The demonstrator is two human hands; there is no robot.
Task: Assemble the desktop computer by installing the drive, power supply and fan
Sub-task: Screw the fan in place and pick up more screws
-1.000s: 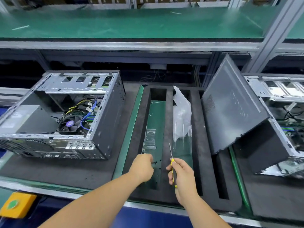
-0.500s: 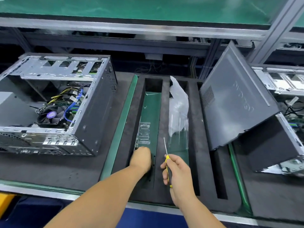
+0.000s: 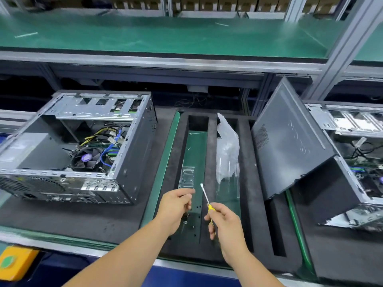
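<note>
An open desktop case (image 3: 83,154) lies on its side at the left, with a CPU fan (image 3: 87,157) and yellow and blue cables inside. My left hand (image 3: 176,206) hovers over the left slot of the black foam tray (image 3: 248,204). Its fingertips are curled together and pinch something small, apparently a screw. Small dark screws (image 3: 185,221) lie in the slot just below it. My right hand (image 3: 224,221) grips a yellow-handled screwdriver (image 3: 207,198), whose tip points up and to the left between the two hands.
A clear plastic piece (image 3: 187,177) lies in the left slot and a plastic bag (image 3: 227,148) in the middle one. A dark side panel (image 3: 290,152) leans on a second open case (image 3: 356,154) at the right. A yellow button box (image 3: 14,264) sits bottom left.
My left hand has come up out of the tray slot with its fingertips pinched. The right hand has tilted the screwdriver further left. The view has tipped upward.
</note>
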